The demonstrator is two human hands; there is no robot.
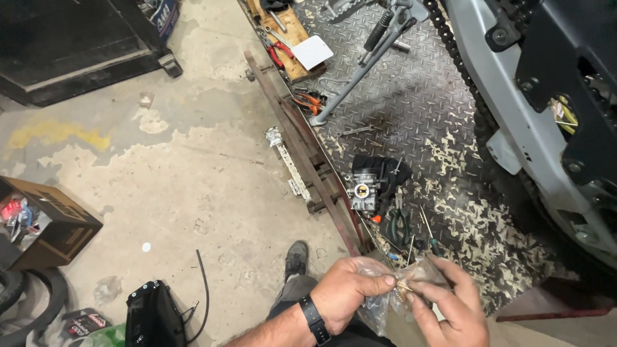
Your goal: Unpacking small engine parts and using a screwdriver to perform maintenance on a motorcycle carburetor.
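My left hand [350, 289], with a black watch on the wrist, grips a clear plastic bag [376, 310] at the bottom centre. My right hand [450, 302] pinches a small brass part [405, 288] at the bag's mouth, fingertips touching the left hand's. A carburetor [364, 187] with a black body behind it lies on the diamond-plate lift [418, 109] just above my hands. Green-handled pliers [398, 226] and a thin screwdriver [428, 232] lie between the carburetor and my hands.
A motorcycle's rear wheel, chain and grey swingarm [527, 128] fill the right side. Red pliers [279, 54] and wrenches sit on a wooden board at the top. A cardboard box [54, 222] stands left, a black part [151, 315] lower left, and my shoe [295, 258] on the stained concrete.
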